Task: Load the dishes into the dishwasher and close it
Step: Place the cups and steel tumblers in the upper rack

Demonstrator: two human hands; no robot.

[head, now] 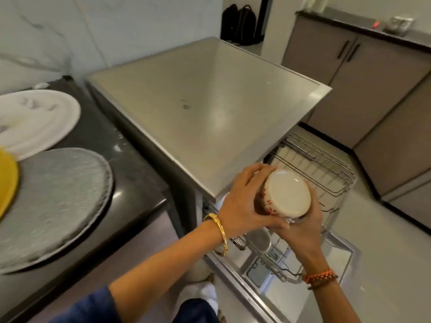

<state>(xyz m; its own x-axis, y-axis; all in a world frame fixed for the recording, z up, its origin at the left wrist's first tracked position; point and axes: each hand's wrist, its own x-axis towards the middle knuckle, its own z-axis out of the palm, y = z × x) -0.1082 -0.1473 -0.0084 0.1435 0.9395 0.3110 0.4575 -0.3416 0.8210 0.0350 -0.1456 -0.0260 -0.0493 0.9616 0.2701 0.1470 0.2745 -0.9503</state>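
A white bowl (287, 194) with red marks on its side is held tilted, base toward me, over the pulled-out upper rack (326, 164) of the open dishwasher (210, 108). My left hand (240, 201) grips its left side. My right hand (300, 227) holds it from below and the right. A steel cup (258, 240) sits in the rack under my hands. The dishwasher door (338, 255) lies open below. On the dark counter (130, 173) at left lie a white plate (35, 120), a textured grey plate (53, 201) and a yellow dish (5, 180).
Grey cabinets (363, 89) line the right wall beyond a strip of light floor (384, 241). Dark bags (240, 24) stand in a doorway at the back. A small metal item (400, 24) sits on the far counter. My foot (205, 292) is beside the door.
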